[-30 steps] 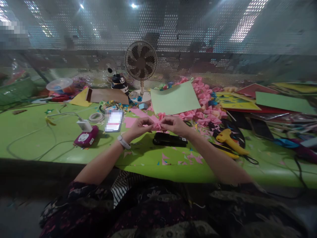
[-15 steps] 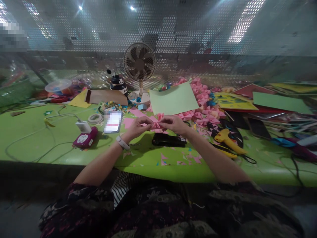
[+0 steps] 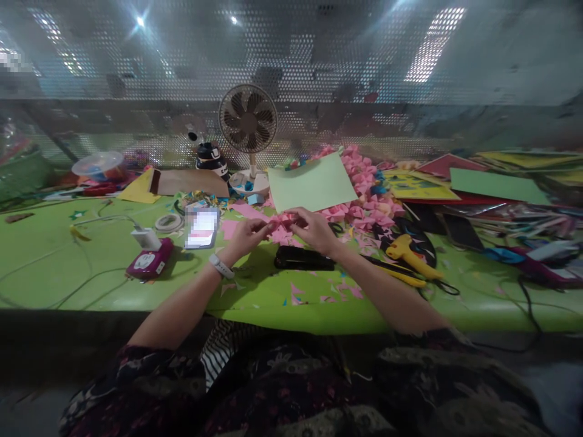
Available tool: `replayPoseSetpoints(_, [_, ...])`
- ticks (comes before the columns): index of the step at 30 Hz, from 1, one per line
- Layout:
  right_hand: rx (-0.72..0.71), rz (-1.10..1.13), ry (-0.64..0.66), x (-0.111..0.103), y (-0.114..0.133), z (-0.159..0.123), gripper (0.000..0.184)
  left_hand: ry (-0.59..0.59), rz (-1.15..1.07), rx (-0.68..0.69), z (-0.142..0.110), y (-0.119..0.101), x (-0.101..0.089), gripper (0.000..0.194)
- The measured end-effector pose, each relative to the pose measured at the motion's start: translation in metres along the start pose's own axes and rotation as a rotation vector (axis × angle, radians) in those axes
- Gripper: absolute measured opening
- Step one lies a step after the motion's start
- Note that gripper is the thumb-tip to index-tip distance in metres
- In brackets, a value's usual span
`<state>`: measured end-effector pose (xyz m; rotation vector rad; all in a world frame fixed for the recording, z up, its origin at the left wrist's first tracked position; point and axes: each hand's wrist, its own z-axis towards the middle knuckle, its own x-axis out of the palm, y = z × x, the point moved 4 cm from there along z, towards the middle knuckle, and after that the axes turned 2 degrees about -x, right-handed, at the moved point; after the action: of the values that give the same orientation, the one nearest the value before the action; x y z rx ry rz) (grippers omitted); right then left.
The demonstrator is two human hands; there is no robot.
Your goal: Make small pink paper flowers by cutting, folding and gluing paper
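Note:
Between my two hands is a small pink paper flower (image 3: 281, 222), held just above the table. My left hand (image 3: 249, 235), with a white watch (image 3: 221, 266) on the wrist, pinches its left side. Fingers and thumb of my right hand (image 3: 314, 230) close on its right side. Right below the hands lies a black stapler (image 3: 304, 258). Behind them rests a light green paper sheet (image 3: 312, 185), beside a heap of pink paper flowers (image 3: 364, 176). Small pink paper scraps (image 3: 296, 292) are scattered near the front edge.
A fan (image 3: 248, 118) stands at the back. To the left are a lit phone (image 3: 201, 228), a tape roll (image 3: 169, 223) and a purple power socket (image 3: 150, 260) with cables. A yellow glue gun (image 3: 412, 255) and yellow-handled cutter (image 3: 396, 273) lie right, near a dark phone (image 3: 463, 232).
My right hand's fingers have shifted up and over the pink paper flower, while the left keeps its pinch. The whole view has turned slightly to the right.

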<state>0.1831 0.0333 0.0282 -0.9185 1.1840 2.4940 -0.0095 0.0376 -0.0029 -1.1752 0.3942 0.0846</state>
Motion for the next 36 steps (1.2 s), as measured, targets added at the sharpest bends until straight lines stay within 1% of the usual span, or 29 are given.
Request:
replayPoseSetpoints(2, [-0.061,-0.097,-0.012,0.003,0.001,-0.001,0.035,0.085,-0.082,-0.051,0.000,0.005,0.005,0.045])
replayPoseSetpoints(3, [-0.088,-0.142,-0.022,0.004,0.002,-0.001,0.035,0.102,-0.106,-0.057,0.000,0.007,0.007,0.045])
replayPoseSetpoints(5, [-0.117,-0.213,-0.045,0.005,0.002,-0.002,0.035,0.099,-0.105,-0.035,0.000,0.009,0.008,0.041])
replayPoseSetpoints(7, [-0.101,-0.248,-0.061,0.005,0.001,-0.003,0.038,0.060,-0.065,0.004,-0.001,0.009,0.007,0.036])
replayPoseSetpoints(9, [-0.070,-0.236,-0.054,0.005,-0.001,-0.003,0.043,0.028,-0.016,0.037,-0.001,0.007,0.006,0.031])
replayPoseSetpoints(11, [-0.072,-0.184,-0.037,0.007,-0.002,-0.004,0.046,0.015,0.032,0.051,-0.002,0.004,0.005,0.029])
replayPoseSetpoints(14, [-0.127,-0.102,-0.030,0.009,0.000,-0.003,0.045,0.003,0.092,0.066,-0.004,-0.004,0.002,0.027])
replayPoseSetpoints(16, [-0.134,-0.070,-0.028,0.010,0.001,-0.003,0.043,-0.013,0.126,0.093,-0.005,-0.010,0.001,0.026])
replayPoseSetpoints(19, [-0.086,-0.041,-0.059,0.007,0.001,-0.002,0.039,-0.042,0.149,0.125,-0.004,-0.012,-0.001,0.026])
replayPoseSetpoints(22, [-0.029,0.020,-0.080,0.003,0.000,-0.001,0.035,-0.038,0.096,0.112,-0.003,-0.008,-0.001,0.025])
replayPoseSetpoints(24, [0.002,0.080,-0.087,-0.001,-0.002,0.000,0.033,-0.029,0.000,0.078,-0.002,-0.004,0.000,0.028])
replayPoseSetpoints(26, [0.046,0.142,-0.137,-0.008,-0.006,0.003,0.032,-0.037,-0.122,0.030,-0.002,-0.002,0.000,0.032])
replayPoseSetpoints(28, [0.123,0.200,-0.199,-0.019,-0.011,0.005,0.030,-0.087,-0.229,-0.009,-0.002,-0.001,-0.001,0.035])
replayPoseSetpoints(29, [0.176,0.226,-0.189,-0.023,-0.013,0.005,0.029,-0.126,-0.265,-0.019,-0.002,-0.001,-0.003,0.036])
replayPoseSetpoints(30, [0.234,0.256,-0.129,-0.026,-0.015,0.006,0.027,-0.171,-0.291,-0.022,-0.002,-0.001,-0.004,0.037])
replayPoseSetpoints(31, [0.290,0.290,-0.015,-0.027,-0.016,0.006,0.026,-0.213,-0.311,-0.023,-0.001,-0.001,-0.006,0.037])
replayPoseSetpoints(33, [0.368,0.394,0.327,-0.025,-0.013,0.002,0.024,-0.276,-0.347,-0.031,0.000,-0.001,-0.010,0.037])
replayPoseSetpoints(34, [0.383,0.457,0.491,-0.025,-0.010,-0.001,0.024,-0.293,-0.366,-0.039,0.000,0.000,-0.011,0.037])
replayPoseSetpoints(35, [0.389,0.519,0.620,-0.025,-0.007,-0.003,0.025,-0.302,-0.382,-0.048,0.001,0.000,-0.012,0.037])
replayPoseSetpoints(36, [0.393,0.571,0.711,-0.027,-0.005,-0.004,0.027,-0.305,-0.393,-0.055,0.001,0.000,-0.012,0.038])
